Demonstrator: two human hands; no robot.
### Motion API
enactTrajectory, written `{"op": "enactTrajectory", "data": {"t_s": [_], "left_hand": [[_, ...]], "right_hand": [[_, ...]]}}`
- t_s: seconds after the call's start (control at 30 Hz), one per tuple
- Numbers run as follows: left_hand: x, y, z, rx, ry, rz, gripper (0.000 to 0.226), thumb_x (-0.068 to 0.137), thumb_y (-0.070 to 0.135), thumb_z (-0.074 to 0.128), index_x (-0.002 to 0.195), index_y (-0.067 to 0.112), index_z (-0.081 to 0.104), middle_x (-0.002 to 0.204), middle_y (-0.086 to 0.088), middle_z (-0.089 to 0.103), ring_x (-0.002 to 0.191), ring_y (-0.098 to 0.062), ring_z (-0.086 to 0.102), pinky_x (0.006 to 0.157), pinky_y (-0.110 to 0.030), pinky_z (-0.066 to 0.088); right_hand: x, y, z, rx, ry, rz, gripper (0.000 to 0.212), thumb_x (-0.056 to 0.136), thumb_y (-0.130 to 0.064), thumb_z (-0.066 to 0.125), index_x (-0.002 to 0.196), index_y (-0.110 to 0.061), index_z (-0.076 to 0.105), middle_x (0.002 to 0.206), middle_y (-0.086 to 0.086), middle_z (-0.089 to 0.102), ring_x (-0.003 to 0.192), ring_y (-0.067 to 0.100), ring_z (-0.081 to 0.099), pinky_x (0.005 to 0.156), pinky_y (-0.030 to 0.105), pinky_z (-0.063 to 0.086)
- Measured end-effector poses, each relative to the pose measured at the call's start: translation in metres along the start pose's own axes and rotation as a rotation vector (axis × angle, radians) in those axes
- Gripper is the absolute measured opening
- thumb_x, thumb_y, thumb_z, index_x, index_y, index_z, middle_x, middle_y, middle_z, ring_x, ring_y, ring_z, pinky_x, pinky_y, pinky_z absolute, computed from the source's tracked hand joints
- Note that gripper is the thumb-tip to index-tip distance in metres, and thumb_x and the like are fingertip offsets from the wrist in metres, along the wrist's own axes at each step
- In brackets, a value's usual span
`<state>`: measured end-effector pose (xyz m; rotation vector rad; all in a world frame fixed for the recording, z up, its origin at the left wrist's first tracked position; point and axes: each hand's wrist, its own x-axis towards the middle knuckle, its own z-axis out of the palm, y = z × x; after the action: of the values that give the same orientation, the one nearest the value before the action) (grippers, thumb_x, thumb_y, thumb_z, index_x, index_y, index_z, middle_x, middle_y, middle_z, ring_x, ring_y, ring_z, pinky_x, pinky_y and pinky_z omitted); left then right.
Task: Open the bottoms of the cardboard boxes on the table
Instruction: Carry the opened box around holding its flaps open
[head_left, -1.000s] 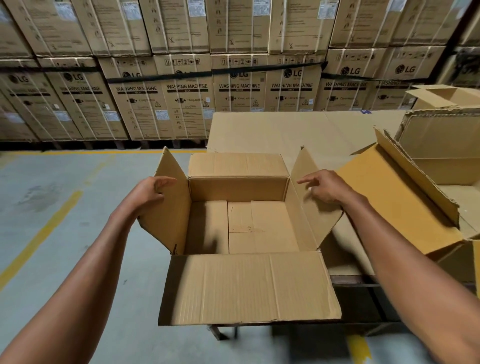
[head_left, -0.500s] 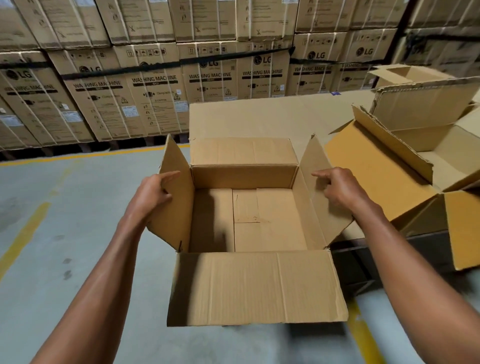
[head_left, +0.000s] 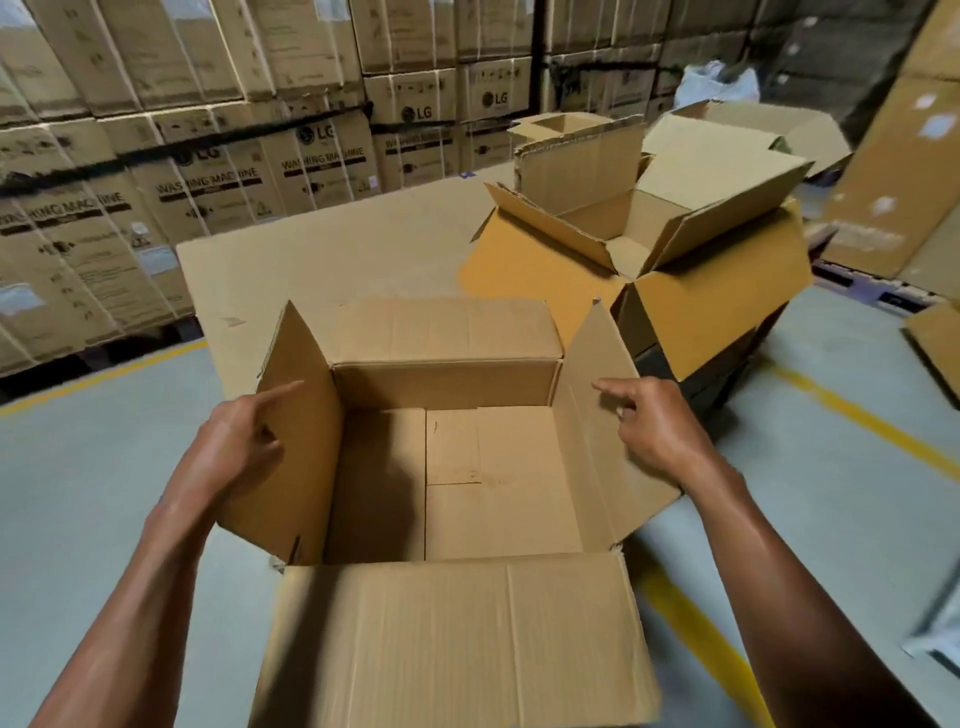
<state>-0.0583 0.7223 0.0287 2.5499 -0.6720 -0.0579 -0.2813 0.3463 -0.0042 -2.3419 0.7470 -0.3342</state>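
Nearest, an open box (head_left: 467, 483) between the left hand (head_left: 236, 441) and right hand (head_left: 657, 434); behind it the desk (head_left: 332, 260); right and behind, a second open box (head_left: 701, 291); at the back, stacked cartons (head_left: 208, 156).
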Motion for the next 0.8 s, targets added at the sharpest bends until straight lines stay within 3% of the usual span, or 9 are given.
{"op": "enactTrajectory", "data": {"t_s": [0.1,0.23,0.33,0.47,0.53,0.6,0.67,0.73,0.8], "left_hand": [[-0.023,0.026,0.013,-0.002,-0.020,0.039,0.074,0.082,-0.014,0.059,0.141,0.031,0.053,0.069,-0.006,0.059,0.052,-0.008,0.046,0.047,-0.024,0.036],[-0.067,0.073,0.037,-0.052,-0.074,0.116,0.074,0.084,-0.017,0.060,0.144,0.025,0.050,0.072,-0.006,0.055,0.051,-0.008,0.044,0.047,-0.022,0.035],[-0.104,0.099,0.056,-0.081,-0.105,0.155,0.076,0.083,-0.018,0.057,0.146,0.025,0.049,0.086,-0.013,0.064,0.050,-0.011,0.050,0.048,-0.018,0.041],[-0.145,0.134,0.094,-0.220,-0.194,0.202,0.080,0.081,-0.020,0.052,0.146,0.028,0.049,0.083,-0.009,0.069,0.037,-0.003,0.046,0.036,-0.016,0.037],[-0.156,0.153,0.112,-0.267,-0.246,0.219,0.081,0.082,-0.020,0.051,0.147,0.029,0.046,0.118,-0.007,0.066,0.050,0.001,0.052,0.043,-0.018,0.044],[-0.163,0.174,0.129,-0.327,-0.299,0.244,0.080,0.086,-0.018,0.051,0.149,0.030,0.043,0.145,-0.004,0.049,0.084,-0.001,0.060,0.059,-0.020,0.054],[-0.167,0.199,0.148,-0.339,-0.350,0.288,0.077,0.087,-0.015,0.052,0.150,0.030,0.042,0.152,-0.007,0.044,0.106,-0.010,0.059,0.068,-0.018,0.054],[-0.167,0.227,0.172,-0.291,-0.380,0.341,0.078,0.087,-0.013,0.053,0.149,0.034,0.043,0.152,-0.007,0.046,0.118,-0.022,0.059,0.061,-0.014,0.050],[-0.162,0.254,0.194,-0.287,-0.402,0.392,0.079,0.086,-0.013,0.052,0.147,0.037,0.043,0.152,-0.006,0.046,0.125,-0.020,0.054,0.063,-0.013,0.048]], "right_hand": [[-0.042,0.031,-0.017,0.009,0.032,0.040,0.058,0.091,0.012,0.054,0.138,-0.021,0.060,0.141,0.001,0.059,0.132,0.016,0.052,0.107,0.023,0.039],[-0.109,0.077,-0.046,0.020,0.071,0.111,0.057,0.090,0.010,0.058,0.138,-0.023,0.060,0.139,-0.001,0.060,0.132,0.018,0.052,0.110,0.032,0.042],[-0.160,0.112,-0.070,0.014,0.105,0.157,0.059,0.090,0.011,0.057,0.137,-0.023,0.061,0.139,0.000,0.061,0.131,0.020,0.053,0.106,0.032,0.045],[-0.226,0.166,-0.105,-0.004,0.148,0.270,0.057,0.090,0.010,0.053,0.136,-0.022,0.063,0.137,0.000,0.062,0.129,0.022,0.055,0.103,0.029,0.045],[-0.254,0.189,-0.123,-0.015,0.162,0.317,0.056,0.089,0.011,0.052,0.133,-0.021,0.065,0.136,0.001,0.064,0.128,0.021,0.056,0.102,0.027,0.044],[-0.281,0.208,-0.142,-0.020,0.183,0.361,0.056,0.088,0.013,0.053,0.132,-0.019,0.065,0.135,0.003,0.064,0.128,0.020,0.056,0.101,0.024,0.042],[-0.308,0.223,-0.163,-0.023,0.219,0.412,0.056,0.088,0.013,0.052,0.134,-0.018,0.065,0.134,0.002,0.064,0.129,0.020,0.056,0.099,0.021,0.040],[-0.331,0.236,-0.182,-0.039,0.256,0.452,0.057,0.088,0.013,0.052,0.134,-0.018,0.064,0.134,0.001,0.064,0.129,0.021,0.055,0.098,0.019,0.037],[-0.347,0.248,-0.199,-0.050,0.291,0.480,0.057,0.089,0.014,0.052,0.135,-0.017,0.063,0.136,0.001,0.063,0.131,0.021,0.054,0.099,0.020,0.036]]}}
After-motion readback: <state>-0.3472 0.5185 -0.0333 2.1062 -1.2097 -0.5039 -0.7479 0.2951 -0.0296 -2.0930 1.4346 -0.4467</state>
